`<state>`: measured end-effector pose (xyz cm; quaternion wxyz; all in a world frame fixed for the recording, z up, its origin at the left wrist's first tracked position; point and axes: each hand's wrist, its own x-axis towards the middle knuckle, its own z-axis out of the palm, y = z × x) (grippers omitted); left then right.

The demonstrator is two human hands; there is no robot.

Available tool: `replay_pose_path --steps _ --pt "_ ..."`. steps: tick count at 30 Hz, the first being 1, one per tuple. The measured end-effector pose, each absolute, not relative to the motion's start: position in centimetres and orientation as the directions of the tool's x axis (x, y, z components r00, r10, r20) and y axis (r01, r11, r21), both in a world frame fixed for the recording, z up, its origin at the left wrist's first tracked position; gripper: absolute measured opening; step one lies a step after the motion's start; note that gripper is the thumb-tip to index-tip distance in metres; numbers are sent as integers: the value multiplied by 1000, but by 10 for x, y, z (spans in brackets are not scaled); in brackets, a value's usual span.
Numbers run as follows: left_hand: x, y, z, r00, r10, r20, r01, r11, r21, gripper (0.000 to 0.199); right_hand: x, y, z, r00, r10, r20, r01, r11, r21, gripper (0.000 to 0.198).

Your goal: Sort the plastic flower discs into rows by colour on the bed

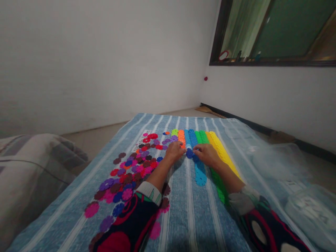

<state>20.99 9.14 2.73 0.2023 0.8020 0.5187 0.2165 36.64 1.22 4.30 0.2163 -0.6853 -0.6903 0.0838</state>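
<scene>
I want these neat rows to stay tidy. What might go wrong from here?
The right forearm crosses above or along the green row, so a dip might push it askew. The left sleeve is over part of the loose discs and could drag some. The dark blue disc between the left hand and right hand might slip.

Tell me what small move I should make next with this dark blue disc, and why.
I'd probably settle the dark blue notched disc closely against the leftmost blue row: it sits between the left hand and right hand, roughly in line with that row, and the yellow row shows discs tightly overlapped.
</scene>
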Motion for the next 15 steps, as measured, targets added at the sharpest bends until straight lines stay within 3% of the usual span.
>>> replay_pose_path --steps 3,8,11,15 --pt "180 85 46 426 881 207 720 -469 511 28 342 -17 37 -65 981 181 863 146 -483 24" --pt "105 55 59 419 876 241 712 -481 512 29 294 -60 31 -186 978 94 825 207 -526 24" --pt "57 33 53 303 931 203 719 -363 593 28 272 -74 29 -226 973 56 803 218 -555 23" --pt "7 11 38 95 987 133 588 -163 792 32 253 -81 20 -253 967 38 784 228 -577 21"
